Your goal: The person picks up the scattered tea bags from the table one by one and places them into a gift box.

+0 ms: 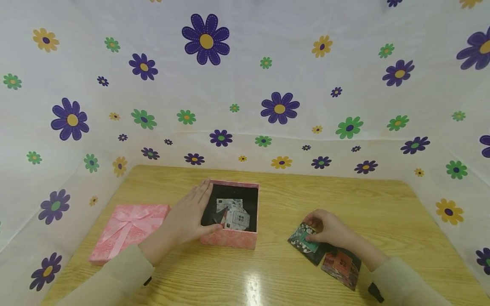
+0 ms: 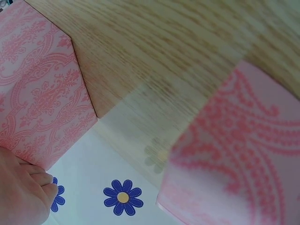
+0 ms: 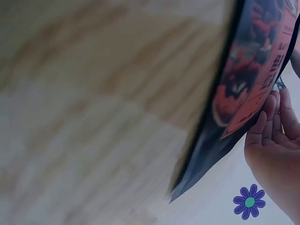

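My left hand (image 1: 187,214) lies along the left side of an open pink gift box (image 1: 229,239), fingers extended and thumb reaching over its near left corner. Inside the box's black interior lie pale printed packets (image 1: 237,216) and a dark-cornered one. In the left wrist view the fingers (image 2: 40,180) touch the patterned box wall (image 2: 47,89). On the right, my right hand (image 1: 331,229) pinches a green-labelled dark packet (image 1: 306,244) with flowers on it, thumb on its face. Beside it, under the wrist, is a red-labelled dark packet (image 1: 340,267), seen large in the right wrist view.
Left of the box lies its pink lid (image 1: 130,225) with a ribbon bow, partly behind my left forearm. Everything stands on a wood-grain table (image 1: 275,199). A white flower-print cloth (image 1: 237,80) encloses the back and sides.
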A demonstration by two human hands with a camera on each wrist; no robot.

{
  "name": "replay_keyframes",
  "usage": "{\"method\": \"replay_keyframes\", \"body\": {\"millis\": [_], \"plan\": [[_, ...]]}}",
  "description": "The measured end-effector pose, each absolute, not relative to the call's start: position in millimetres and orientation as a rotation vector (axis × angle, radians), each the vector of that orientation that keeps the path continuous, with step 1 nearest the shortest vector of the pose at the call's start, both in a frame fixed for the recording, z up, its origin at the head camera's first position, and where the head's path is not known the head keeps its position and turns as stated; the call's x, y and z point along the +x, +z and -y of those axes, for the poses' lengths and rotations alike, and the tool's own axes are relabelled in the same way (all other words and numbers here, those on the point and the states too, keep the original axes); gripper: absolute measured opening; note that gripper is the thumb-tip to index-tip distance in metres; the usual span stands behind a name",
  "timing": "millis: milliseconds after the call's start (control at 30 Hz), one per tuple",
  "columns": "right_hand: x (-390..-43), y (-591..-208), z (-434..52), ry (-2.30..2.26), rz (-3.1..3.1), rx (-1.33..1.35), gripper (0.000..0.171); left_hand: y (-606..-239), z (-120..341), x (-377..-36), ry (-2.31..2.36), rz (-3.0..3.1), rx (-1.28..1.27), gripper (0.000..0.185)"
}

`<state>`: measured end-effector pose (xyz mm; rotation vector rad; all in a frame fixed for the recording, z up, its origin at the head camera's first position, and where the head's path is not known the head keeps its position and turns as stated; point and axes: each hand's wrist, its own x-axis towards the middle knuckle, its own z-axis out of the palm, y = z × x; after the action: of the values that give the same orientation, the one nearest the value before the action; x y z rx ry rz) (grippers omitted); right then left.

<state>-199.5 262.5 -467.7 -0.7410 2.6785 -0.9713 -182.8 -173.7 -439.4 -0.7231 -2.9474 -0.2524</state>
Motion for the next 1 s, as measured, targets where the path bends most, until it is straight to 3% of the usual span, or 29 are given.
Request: {"method": "replay_keyframes", "body": {"millis": [567, 1000], "plan": [[-202, -469, -246, -0.968, -2.775, -0.531, 0.016, -440, 174, -182, -0.254, 2.935, -0.723, 0.113], [-215, -448, -247, -1.0, -2.856, -0.609, 0.01, -439, 174, -183, -0.25, 2.93, -0.728, 0.112]]}}
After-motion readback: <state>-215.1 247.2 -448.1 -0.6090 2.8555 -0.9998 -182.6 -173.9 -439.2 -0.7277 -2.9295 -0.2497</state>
